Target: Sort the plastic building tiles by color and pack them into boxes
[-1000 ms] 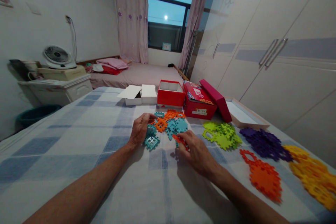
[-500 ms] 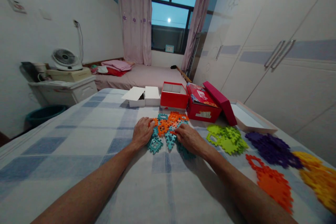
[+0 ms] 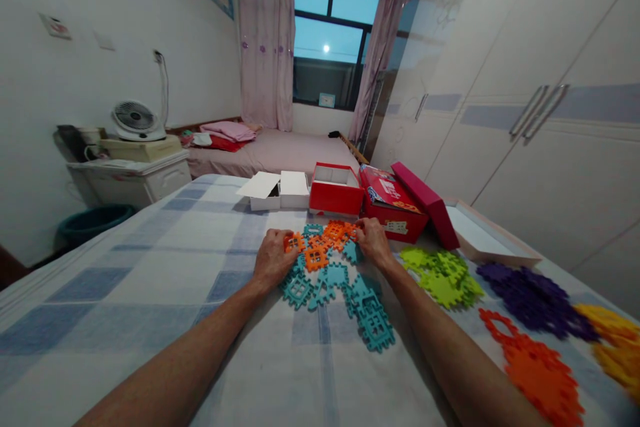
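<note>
A loose cluster of flat, notched plastic pieces occupies the blue-and-white checked cloth [image 3: 165, 340] between the worker's two hands. Orange notched pieces [image 3: 336, 233] lie toward its far side; teal notched pieces [image 3: 373, 323] spread mainly along the near side and toward the right, some overlapping. At the cluster's left edge, the left hand [image 3: 273, 259] has thumb and forefinger closed on an orange windowed plastic square [image 3: 295, 242]. The right hand [image 3: 376, 241] reaches the far right end of the orange pieces, fingertips bent down beside them; I cannot tell from here whether they grip one.

To the right of the right forearm, single-colour heaps of similar plastic run in a slanting row: lime green [image 3: 445, 277], dark purple [image 3: 537, 299] and yellow [image 3: 617, 340], with a red-orange heap [image 3: 543, 373] on the near side of the purple.

Beyond the cluster stand, left to right, two small white cardboard boxes [image 3: 294, 190], an open red cardboard box with a pale interior [image 3: 336, 200], and a larger printed red carton [image 3: 395, 217], against which a crimson rectangular lid [image 3: 425, 203] leans. A shallow white tray [image 3: 493, 240] rests beside the lid. Farther back are a pink-covered bed [image 3: 285, 150] and a dark-framed window [image 3: 330, 33].
</note>
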A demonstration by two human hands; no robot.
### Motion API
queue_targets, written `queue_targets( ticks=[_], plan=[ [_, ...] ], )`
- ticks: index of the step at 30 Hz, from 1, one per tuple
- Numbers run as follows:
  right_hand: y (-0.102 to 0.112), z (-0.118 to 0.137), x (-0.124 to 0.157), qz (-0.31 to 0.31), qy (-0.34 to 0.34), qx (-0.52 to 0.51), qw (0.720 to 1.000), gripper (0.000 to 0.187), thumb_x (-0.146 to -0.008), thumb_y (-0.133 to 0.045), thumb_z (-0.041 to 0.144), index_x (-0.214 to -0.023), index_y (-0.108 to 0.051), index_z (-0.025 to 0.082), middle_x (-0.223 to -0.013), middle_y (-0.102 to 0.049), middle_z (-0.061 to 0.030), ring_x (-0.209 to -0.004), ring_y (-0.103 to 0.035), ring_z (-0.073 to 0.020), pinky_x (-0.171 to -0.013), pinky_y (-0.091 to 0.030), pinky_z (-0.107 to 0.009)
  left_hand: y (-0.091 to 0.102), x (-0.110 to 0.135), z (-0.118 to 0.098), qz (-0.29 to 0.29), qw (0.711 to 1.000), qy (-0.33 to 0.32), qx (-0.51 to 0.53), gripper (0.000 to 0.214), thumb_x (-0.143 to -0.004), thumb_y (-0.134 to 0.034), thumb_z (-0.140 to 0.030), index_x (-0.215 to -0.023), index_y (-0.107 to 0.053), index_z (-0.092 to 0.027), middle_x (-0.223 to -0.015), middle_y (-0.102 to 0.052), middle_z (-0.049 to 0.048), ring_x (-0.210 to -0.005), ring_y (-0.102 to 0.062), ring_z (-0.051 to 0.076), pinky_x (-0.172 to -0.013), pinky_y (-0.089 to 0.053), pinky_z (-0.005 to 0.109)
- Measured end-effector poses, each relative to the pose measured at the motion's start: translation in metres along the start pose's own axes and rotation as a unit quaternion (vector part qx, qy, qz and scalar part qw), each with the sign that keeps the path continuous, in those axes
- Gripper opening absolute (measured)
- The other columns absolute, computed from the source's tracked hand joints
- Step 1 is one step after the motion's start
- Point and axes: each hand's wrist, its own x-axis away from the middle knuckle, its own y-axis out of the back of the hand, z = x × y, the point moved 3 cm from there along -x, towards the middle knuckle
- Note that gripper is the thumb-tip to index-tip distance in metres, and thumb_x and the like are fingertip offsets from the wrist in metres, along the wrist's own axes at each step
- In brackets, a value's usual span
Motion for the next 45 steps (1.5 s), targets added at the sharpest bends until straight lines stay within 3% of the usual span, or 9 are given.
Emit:
queue_targets(
  ticks=[6,12,16,20,23,28,34,39,45],
  plan=[
    [-0.012,0.004,0.005,0.006,-0.027,0.026,0.999,0.027,-0.087,-0.037,0.019,-0.103,-0.058,0.014,-0.111,-0.061,-0.0144,-0.103,-0.053,-0.0259,-0.083,-0.036,-0.035,0.001,-0.002,0.001,-0.037,0.997,0.002,0.061,0.035,-0.073,-0.055,-0.014,-0.108,-0.061,-0.017,-0.101,-0.055,0.0074,-0.097,-0.059,0.021,-0.091,-0.048,0.034],
    [-0.016,-0.001,0.006,0.045,-0.051,0.023,0.997,0.028,-0.087,-0.035,0.022,-0.106,-0.054,0.013,-0.101,-0.065,-0.0139,-0.095,-0.059,-0.0258,-0.077,-0.038,-0.034,0.003,-0.005,0.003,-0.026,0.993,0.049,0.105,0.035,-0.071,-0.058,-0.014,-0.106,-0.061,-0.013,-0.101,-0.058,0.0091,-0.092,-0.061,0.020,-0.085,-0.051,0.033],
    [-0.016,-0.004,0.009,0.050,-0.048,0.015,0.998,0.043,-0.093,-0.029,0.039,-0.121,-0.049,0.013,-0.117,-0.060,-0.0161,-0.110,-0.053,-0.0284,-0.086,-0.037,-0.038,0.005,-0.007,0.005,-0.024,0.991,0.068,0.113,0.032,-0.070,-0.060,-0.015,-0.103,-0.061,-0.014,-0.094,-0.062,0.0071,-0.088,-0.063,0.019,-0.083,-0.052,0.034],
    [-0.018,-0.005,0.011,0.063,-0.042,0.019,0.997,0.066,-0.084,-0.043,0.055,-0.134,-0.042,0.011,-0.124,-0.055,-0.0199,-0.116,-0.048,-0.0339,-0.090,-0.036,-0.044,0.006,-0.008,0.007,-0.028,0.989,0.079,0.122,0.033,-0.070,-0.059,-0.017,-0.103,-0.061,-0.015,-0.091,-0.063,0.0059,-0.084,-0.063,0.018,-0.081,-0.052,0.034],
    [-0.018,-0.009,0.008,0.056,-0.046,0.017,0.997,0.056,-0.084,-0.047,0.045,-0.130,-0.049,0.012,-0.121,-0.058,-0.0172,-0.113,-0.052,-0.0300,-0.087,-0.038,-0.037,0.006,-0.008,0.007,-0.029,0.988,0.082,0.127,0.033,-0.069,-0.060,-0.018,-0.102,-0.062,-0.015,-0.091,-0.063,0.0060,-0.083,-0.063,0.018,-0.080,-0.052,0.033],
    [-0.012,-0.019,0.000,0.038,-0.046,-0.004,0.998,0.035,-0.087,-0.040,0.034,-0.103,-0.064,0.014,-0.097,-0.069,-0.0102,-0.091,-0.062,-0.0210,-0.073,-0.040,-0.026,0.005,-0.008,0.008,-0.032,0.986,0.085,0.139,0.034,-0.068,-0.058,-0.018,-0.102,-0.063,-0.015,-0.092,-0.064,0.0060,-0.084,-0.062,0.018,-0.080,-0.051,0.033],
    [-0.008,-0.032,-0.003,-0.003,-0.068,0.002,0.998,0.037,-0.092,-0.031,0.032,-0.101,-0.060,0.011,-0.097,-0.067,-0.0158,-0.091,-0.061,-0.0223,-0.073,-0.038,-0.028,0.003,-0.009,0.012,-0.031,0.984,0.096,0.147,0.035,-0.070,-0.053,-0.015,-0.103,-0.063,-0.013,-0.092,-0.063,0.0070,-0.082,-0.061,0.017,-0.077,-0.052,0.032],
    [-0.008,-0.037,-0.002,0.027,-0.025,-0.006,0.999,0.024,-0.083,-0.052,0.031,-0.097,-0.059,0.012,-0.096,-0.066,-0.0137,-0.090,-0.060,-0.0214,-0.072,-0.037,-0.026,0.003,-0.008,0.011,-0.016,0.983,0.097,0.154,0.032,-0.071,-0.055,-0.017,-0.102,-0.064,-0.014,-0.094,-0.066,0.0083,-0.083,-0.063,0.018,-0.076,-0.052,0.032],
    [0.000,-0.017,-0.011,0.050,-0.005,-0.054,0.997,0.029,-0.086,-0.042,0.032,-0.087,-0.062,0.012,-0.081,-0.064,-0.0087,-0.075,-0.057,-0.0185,-0.063,-0.036,-0.026,0.004,-0.007,0.004,-0.004,0.983,0.099,0.156,0.031,-0.073,-0.054,-0.013,-0.103,-0.063,-0.013,-0.098,-0.067,0.0090,-0.088,-0.064,0.018,-0.078,-0.051,0.030]
  ],
)
